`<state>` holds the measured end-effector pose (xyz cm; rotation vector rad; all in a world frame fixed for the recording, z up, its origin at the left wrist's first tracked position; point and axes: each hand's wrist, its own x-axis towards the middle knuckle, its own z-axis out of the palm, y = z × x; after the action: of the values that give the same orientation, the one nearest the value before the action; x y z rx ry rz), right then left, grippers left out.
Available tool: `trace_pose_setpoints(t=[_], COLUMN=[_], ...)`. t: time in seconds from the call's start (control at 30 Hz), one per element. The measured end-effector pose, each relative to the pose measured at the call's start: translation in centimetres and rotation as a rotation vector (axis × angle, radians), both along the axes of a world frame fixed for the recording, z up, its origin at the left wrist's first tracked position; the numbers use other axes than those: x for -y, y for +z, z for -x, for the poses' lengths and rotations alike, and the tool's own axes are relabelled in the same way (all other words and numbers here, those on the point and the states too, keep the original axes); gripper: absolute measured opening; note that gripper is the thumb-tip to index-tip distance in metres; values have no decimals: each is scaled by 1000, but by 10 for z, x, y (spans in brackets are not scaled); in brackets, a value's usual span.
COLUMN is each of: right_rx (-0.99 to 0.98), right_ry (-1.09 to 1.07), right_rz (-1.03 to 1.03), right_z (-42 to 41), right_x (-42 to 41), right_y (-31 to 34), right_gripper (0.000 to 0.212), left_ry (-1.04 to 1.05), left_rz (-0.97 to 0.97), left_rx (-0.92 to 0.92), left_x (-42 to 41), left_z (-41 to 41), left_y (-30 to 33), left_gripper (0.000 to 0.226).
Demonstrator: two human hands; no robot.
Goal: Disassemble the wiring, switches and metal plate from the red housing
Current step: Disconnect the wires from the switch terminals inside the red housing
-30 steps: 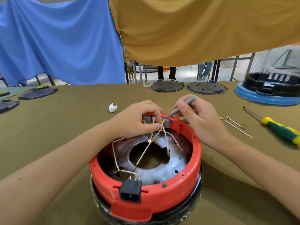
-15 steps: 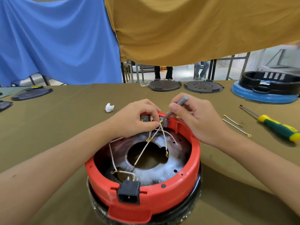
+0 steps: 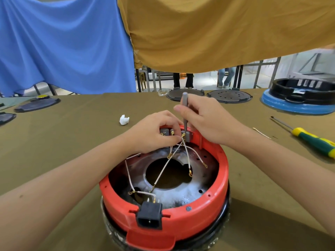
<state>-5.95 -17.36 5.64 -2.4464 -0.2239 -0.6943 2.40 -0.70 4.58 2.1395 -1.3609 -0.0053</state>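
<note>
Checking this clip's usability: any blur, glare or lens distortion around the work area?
Head view: hands and red housing are sharp; the wide lens bows the table edge and stretches the forearms; bright daylight washes out the background gap under the hanging cloths; soft shadows only, mild sheen on the metal plate.

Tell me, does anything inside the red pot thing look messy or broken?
Yes. The metal plate inside the red housing has white powdery patches and dark stains, as if scorched or corroded. Several white wires dangle loose across its hole, their brass ends unattached.
</note>
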Motion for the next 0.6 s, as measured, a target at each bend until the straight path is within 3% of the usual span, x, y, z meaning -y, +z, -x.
trace_pose_setpoints(t=[0.13, 0.33, 0.6], right_rx=[22, 53, 169], right_ry=[-36, -110, -51], right_rz=[-245, -406, 8], right_z=[-7, -9, 4], right_x=[2, 1, -4], right_y=[-6, -17, -14], right_gripper=[33, 33, 31], left_ry=[4, 0, 6], left_rz=[10, -1, -15], left_rx=[-9, 1, 1], left_x=[0, 0, 1], left_z=[-1, -2, -2], left_y=[-1, -2, 0], left_gripper=[9, 6, 10])
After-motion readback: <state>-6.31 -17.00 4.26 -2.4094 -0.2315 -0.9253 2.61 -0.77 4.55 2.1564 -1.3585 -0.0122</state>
